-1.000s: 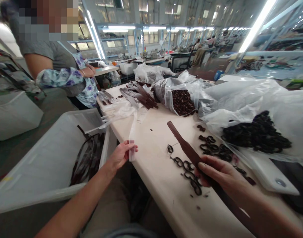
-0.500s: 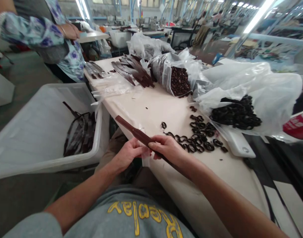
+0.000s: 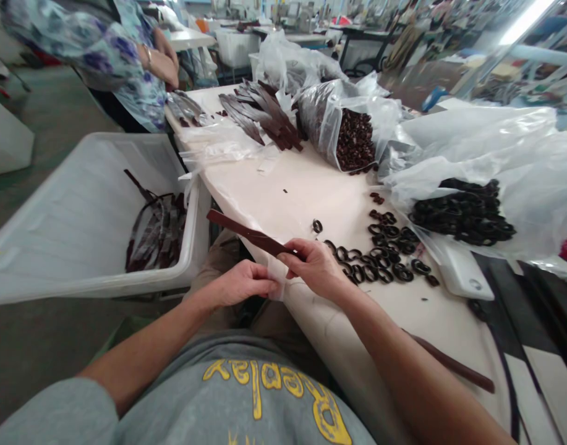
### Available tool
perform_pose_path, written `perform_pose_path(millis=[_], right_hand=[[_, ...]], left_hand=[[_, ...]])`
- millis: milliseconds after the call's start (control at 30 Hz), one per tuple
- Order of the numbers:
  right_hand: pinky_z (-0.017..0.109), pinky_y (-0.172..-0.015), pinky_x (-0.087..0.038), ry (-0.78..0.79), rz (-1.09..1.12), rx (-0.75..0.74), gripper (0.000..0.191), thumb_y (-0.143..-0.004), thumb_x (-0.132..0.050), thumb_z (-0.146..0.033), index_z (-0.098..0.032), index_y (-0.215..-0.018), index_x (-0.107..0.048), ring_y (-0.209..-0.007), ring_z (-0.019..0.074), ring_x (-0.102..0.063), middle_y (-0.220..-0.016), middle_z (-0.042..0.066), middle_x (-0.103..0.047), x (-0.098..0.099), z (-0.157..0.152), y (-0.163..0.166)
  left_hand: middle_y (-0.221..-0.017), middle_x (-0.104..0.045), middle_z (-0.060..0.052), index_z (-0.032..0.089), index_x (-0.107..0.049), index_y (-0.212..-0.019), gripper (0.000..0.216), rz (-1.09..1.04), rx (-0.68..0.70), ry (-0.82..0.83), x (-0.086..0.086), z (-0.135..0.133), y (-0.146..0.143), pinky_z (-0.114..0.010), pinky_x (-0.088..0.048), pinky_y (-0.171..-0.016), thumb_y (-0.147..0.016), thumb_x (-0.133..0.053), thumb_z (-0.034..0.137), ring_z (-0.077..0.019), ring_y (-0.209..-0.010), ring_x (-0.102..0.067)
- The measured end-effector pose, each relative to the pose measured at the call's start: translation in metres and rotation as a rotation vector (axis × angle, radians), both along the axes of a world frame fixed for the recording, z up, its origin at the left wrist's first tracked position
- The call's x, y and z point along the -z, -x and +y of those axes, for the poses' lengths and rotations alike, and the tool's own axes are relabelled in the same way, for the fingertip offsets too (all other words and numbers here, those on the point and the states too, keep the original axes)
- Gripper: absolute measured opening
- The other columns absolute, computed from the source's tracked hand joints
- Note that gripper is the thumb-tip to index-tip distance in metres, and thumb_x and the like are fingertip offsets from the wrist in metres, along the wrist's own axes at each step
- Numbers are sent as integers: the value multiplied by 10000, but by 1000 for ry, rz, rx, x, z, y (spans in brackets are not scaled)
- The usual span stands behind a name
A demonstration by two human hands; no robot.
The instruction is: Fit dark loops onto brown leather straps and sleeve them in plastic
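My right hand (image 3: 316, 267) is closed on a long dark brown leather strap (image 3: 246, 232) that points left over the table's near edge; the strap's other end shows behind my forearm. My left hand (image 3: 243, 285) sits just below it, fingers pinched on a clear plastic sleeve (image 3: 276, 279) at the strap. Several dark ring-shaped buckles (image 3: 380, 259) lie loose on the cream table (image 3: 306, 191) right of my hands.
A white bin (image 3: 83, 216) with several straps stands at the left. Clear bags of dark brown pieces (image 3: 355, 139) and black rings (image 3: 464, 210), and a pile of straps (image 3: 260, 114), lie farther back. A person in a floral sleeve (image 3: 98, 49) stands at the far left end.
My right hand brought the strap from the table's right side over to the near edge. My left hand with the plastic sleeve came in to meet it. The view tilted down.
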State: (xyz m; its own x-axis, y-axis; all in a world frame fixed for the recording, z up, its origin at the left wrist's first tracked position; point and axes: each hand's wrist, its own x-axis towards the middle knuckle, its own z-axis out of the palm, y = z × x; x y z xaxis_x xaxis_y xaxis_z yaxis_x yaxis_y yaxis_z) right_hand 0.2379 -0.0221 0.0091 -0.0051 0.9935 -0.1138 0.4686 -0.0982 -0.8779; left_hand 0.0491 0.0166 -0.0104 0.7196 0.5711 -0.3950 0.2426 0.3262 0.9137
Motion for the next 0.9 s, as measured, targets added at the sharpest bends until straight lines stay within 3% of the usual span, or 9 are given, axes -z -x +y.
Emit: perform_pose_path(millis=[133, 267, 367, 467, 633, 900], right_hand=[[193, -475, -395, 21, 8, 29, 189, -838, -589, -338, -188, -854, -703, -460, 112, -583, -500, -37, -601, 0, 2, -5], [195, -465, -402, -32, 65, 100, 221, -849, -574, -372, -186, -894, -684, -464, 104, -573, -588, -26, -620, -13, 4, -17], [195, -431, -381, -69, 41, 129, 298, -863, -566, -451, -180, -761, -637, -415, 87, -513, -550, -34, -567, -37, 0, -30], [197, -397, -331, -49, -96, 111, 351, -867, -541, -469, -190, -656, -560, -381, 83, -453, -484, -47, -490, -60, -8, -40], [213, -412, -254, -115, -387, -8, 378, -870, -492, -435, -201, -574, -476, -438, 85, -357, -487, -44, -384, -80, -21, -51], [222, -454, -264, -160, -503, -2, 372, -886, -471, -426, -206, -587, -446, -485, 100, -345, -529, -44, -334, -80, -24, -55]], left_hand=[[-639, -707, -42, 143, -785, -706, 113, 31, -19, 0, 6, 1, -1, -215, -434, -553, -687, -764, 253, -129, -563, -576], [-664, -698, -38, 121, -750, -730, 309, -108, -316, 157, 6, 13, -9, -211, -484, -570, -586, -869, 368, -112, -564, -588], [-613, -653, -1, 121, -678, -668, 404, -277, -520, 251, -2, 29, -19, -185, -515, -553, -537, -908, 425, -90, -541, -595], [-641, -675, -7, 130, -642, -669, 400, -405, -644, 307, -11, 48, -27, -175, -536, -541, -591, -889, 435, -109, -584, -654], [-661, -703, -11, 134, -657, -736, 277, -521, -777, 350, -21, 73, -33, -184, -555, -548, -711, -836, 344, -121, -596, -686], [-671, -717, -16, 130, -666, -731, 222, -519, -849, 363, -29, 87, -32, -188, -548, -537, -765, -795, 308, -113, -575, -678]])
